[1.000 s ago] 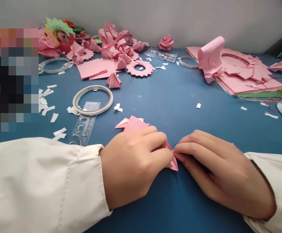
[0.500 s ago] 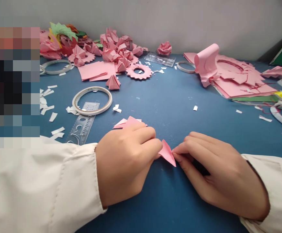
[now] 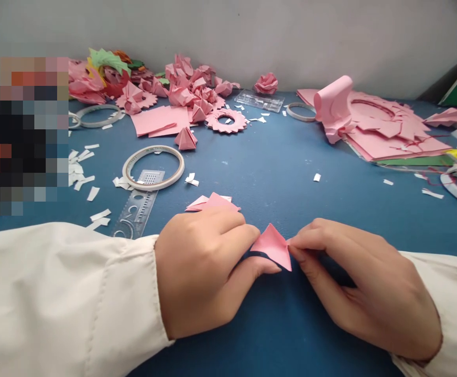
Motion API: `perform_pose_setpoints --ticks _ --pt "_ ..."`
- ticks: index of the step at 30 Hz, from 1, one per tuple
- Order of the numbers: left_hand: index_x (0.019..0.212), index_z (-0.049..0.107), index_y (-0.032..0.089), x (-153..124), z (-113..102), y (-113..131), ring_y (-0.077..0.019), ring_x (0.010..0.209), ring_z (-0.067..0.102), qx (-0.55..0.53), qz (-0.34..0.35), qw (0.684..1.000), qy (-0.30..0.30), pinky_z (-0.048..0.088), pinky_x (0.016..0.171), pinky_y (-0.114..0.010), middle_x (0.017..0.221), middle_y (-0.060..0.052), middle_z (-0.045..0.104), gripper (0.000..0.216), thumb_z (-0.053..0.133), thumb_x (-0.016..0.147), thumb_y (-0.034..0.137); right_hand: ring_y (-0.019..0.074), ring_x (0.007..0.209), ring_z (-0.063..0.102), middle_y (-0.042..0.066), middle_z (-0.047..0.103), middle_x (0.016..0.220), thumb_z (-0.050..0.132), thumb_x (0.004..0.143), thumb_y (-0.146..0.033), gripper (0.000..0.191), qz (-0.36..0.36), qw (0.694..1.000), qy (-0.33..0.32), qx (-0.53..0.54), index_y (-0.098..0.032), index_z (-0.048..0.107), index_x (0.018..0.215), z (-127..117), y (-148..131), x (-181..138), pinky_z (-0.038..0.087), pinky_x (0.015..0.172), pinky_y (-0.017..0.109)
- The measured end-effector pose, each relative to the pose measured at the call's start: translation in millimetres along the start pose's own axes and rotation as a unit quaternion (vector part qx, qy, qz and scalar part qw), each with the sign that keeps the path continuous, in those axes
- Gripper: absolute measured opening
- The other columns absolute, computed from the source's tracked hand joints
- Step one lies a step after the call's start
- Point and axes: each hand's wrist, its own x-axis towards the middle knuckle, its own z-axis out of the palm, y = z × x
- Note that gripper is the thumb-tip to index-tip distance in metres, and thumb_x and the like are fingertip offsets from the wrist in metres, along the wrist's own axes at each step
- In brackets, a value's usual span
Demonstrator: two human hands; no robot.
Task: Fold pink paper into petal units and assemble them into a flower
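Observation:
A small folded pink paper triangle (image 3: 272, 245) is held between both hands just above the blue table (image 3: 275, 167). My left hand (image 3: 205, 269) pinches its left side, fingers curled, white sleeve resting on the table. My right hand (image 3: 354, 280) pinches the triangle's right corner with thumb and forefinger. Behind the left hand lie a few more folded pink pieces (image 3: 213, 203).
A tape ring (image 3: 153, 167) and a clear ruler (image 3: 138, 207) lie at left among white paper scraps. Folded pink paper shapes (image 3: 189, 89) are heaped at the back, with a pink toothed ring (image 3: 227, 120). Stacked pink sheets (image 3: 385, 131) lie at right.
The pink piece has opened out from a narrow sliver between my fingertips into a wider triangle. My left fingers have spread a little; the view has shifted slightly.

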Motion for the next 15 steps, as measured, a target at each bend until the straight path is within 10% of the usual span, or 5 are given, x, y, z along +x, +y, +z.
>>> perform_pose_setpoints --ticks 15 --pt "0.117 0.084 0.022 4.2 -2.4 -1.7 -0.0211 0.096 0.087 -0.002 0.019 1.0 0.018 0.062 0.078 -0.036 0.113 -0.004 0.094 0.036 0.054 0.133 0.012 0.0144 0.054 0.071 -0.008 0.082 0.084 0.063 0.132 -0.017 0.022 0.056 0.997 0.055 -0.025 -0.034 0.064 0.118 -0.6 -5.5 9.2 0.048 0.048 0.034"
